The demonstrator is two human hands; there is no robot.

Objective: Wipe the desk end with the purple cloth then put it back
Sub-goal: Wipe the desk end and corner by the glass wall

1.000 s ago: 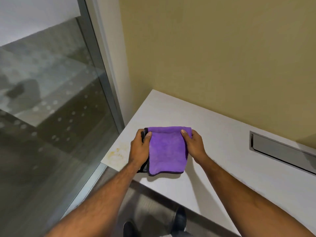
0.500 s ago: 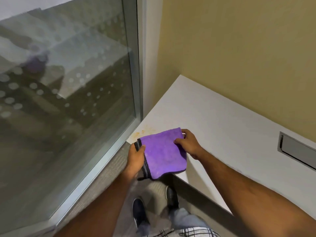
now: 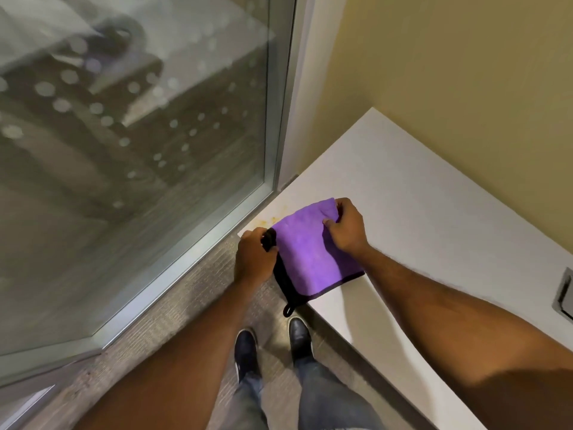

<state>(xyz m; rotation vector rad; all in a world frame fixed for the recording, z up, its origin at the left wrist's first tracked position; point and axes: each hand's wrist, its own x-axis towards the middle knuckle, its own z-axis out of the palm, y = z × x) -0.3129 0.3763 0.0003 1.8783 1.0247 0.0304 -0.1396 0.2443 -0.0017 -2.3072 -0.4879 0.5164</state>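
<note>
A folded purple cloth with a black border and a small hanging loop is held up over the near corner of the white desk. My left hand pinches its left black edge. My right hand grips its upper right corner. The cloth's lower part hangs past the desk's front edge. A faint yellowish stain shows on the desk end, just beyond the cloth's top edge.
A glass wall with a metal frame stands close to the desk's left end. A yellow wall backs the desk. A grey recessed cable hatch sits at the right edge. My shoes are on the floor below.
The view has swung left and down. Both hands have lifted the cloth and carried it toward the desk's left corner, and it has unfolded so the black loop hangs down.
</note>
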